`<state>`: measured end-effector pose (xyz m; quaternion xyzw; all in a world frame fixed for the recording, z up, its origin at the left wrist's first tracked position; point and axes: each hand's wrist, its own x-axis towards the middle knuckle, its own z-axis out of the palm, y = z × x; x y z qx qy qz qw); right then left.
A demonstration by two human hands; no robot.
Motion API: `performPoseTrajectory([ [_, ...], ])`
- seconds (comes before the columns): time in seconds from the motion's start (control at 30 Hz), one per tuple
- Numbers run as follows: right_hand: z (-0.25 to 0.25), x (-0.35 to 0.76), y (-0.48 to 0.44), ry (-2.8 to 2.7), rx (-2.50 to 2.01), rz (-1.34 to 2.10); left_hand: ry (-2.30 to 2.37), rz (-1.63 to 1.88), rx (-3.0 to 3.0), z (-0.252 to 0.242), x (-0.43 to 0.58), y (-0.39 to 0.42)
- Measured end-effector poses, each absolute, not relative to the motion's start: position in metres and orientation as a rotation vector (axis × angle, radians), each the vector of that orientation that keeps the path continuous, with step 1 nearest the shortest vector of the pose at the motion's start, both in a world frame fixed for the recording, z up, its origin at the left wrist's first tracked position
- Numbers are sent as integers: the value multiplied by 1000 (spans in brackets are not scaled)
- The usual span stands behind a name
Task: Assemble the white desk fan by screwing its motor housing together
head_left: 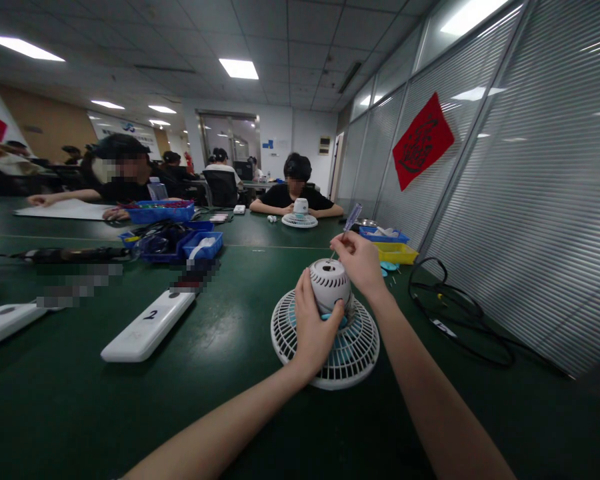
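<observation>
A small fan lies face down on the green table, its white round grille [363,353] against the surface and its white motor housing [330,283] pointing up. Light blue blades show through the grille. My left hand [313,327] is closed around the near left side of the housing, thumb toward the right. Above the housing's top, beside a dark opening, my right hand [357,260] pinches a thin, pale, rod-like piece [333,255]. Its lower end reaches down toward the housing top; I cannot tell whether it goes in.
Blue bins [203,245] with wires and parts stand left of centre, near a white device marked 2 [150,327]. A yellow tray [396,253] and a black cable [460,313] lie at right. Across the table a person [298,190] sits behind another fan [301,215].
</observation>
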<state>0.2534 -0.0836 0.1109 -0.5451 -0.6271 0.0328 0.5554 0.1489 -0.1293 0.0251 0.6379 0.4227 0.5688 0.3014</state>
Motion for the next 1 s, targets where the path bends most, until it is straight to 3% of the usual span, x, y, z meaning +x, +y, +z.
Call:
performPoseTrajectory([
  [0.1,112,253,-86,-1494,-1313,-14,1124,1512,1698,25,149,-129],
  [0.4,108,254,-81,-1392,-1206,250,1122,1530,1691,24,150,-129],
  [1.0,111,253,-83,-1448,-1211,296,1117,1552,1686,23,150,-129],
])
